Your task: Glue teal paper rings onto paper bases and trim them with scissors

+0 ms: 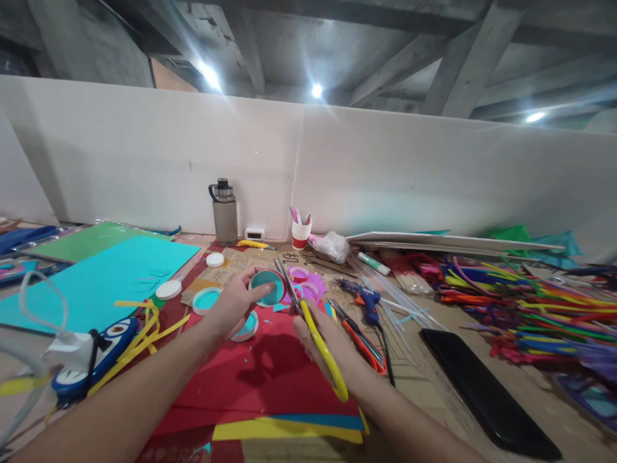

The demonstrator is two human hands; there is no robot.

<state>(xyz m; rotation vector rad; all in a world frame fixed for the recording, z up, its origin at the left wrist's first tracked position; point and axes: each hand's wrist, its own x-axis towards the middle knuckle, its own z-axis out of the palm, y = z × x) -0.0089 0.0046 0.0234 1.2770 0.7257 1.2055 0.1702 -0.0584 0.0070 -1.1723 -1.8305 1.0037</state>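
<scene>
since left hand (234,302) pinches teal disc (268,287) just beside scissors (308,321) gripped by right hand (322,337), centre frame, fingertips risk a nick.

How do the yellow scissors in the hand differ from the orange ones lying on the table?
The yellow scissors are held in the right hand, blades up by the teal disc; the orange scissors lie untouched on the table. Handles differ in colour. Both have metal blades.

Both forearms are showing bare to frame edge; no sleeves, gloves, rings or watch are appearing on left hand (234,302) or right hand (318,337).
</scene>
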